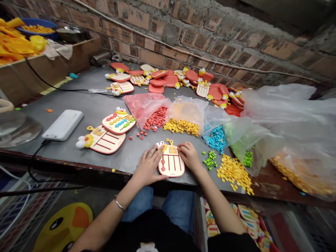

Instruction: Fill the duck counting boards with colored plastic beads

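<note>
A cream toy board point(172, 164) with red edging and several slots lies before me, a duck head point(161, 145) at its upper left. Red beads point(163, 165) sit in its leftmost slot. My left hand point(150, 163) grips the board from the left, fingers by the duck head and thumb along the lower edge. At the upper right edge, my right hand point(190, 155) has its fingertips closed together; whatever they hold is hidden. Farther left, a board with rows of coloured beads point(119, 121) overlaps another board with bare slots point(107, 140).
Bags of red beads point(156, 117), yellow beads point(181, 126) and blue beads point(216, 138) lie open beyond the board. Loose green beads point(210, 160) and yellow pieces point(233, 173) are at right. A white power bank point(63, 125) is at left; more toy boards point(170, 80) line the brick wall.
</note>
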